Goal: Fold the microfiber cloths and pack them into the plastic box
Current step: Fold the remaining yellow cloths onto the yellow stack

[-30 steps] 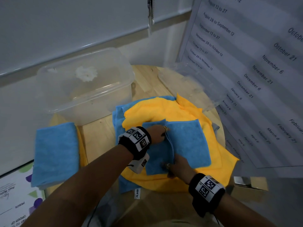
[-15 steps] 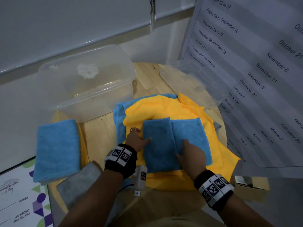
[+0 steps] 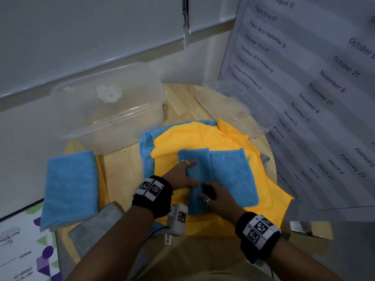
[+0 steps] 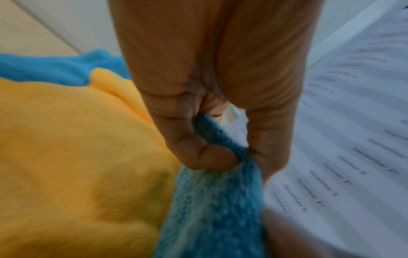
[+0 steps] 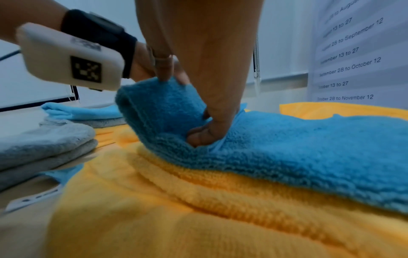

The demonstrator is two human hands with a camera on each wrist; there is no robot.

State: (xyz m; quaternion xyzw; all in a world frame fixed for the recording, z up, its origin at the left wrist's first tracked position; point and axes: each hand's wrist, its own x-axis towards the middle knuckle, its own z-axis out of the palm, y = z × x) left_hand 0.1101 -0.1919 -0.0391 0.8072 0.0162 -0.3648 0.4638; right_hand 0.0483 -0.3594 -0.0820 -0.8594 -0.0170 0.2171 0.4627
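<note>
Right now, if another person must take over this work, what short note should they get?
Left hand: pinches the left flap of the blue cloth, lifted for the fold.
Right hand: pinches the same flap at its near edge.
The cloth lies on the yellow cloth, over more unfolded ones.
Done: a folded stack waits at left.
Left: finish this fold, fold the rest, pack all; the plastic box holds no cloth yet.

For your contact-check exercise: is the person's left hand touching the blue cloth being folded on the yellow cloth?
Touching. The left wrist view shows the left hand pinching a fold of the blue cloth between thumb and fingers, no gap.
</note>
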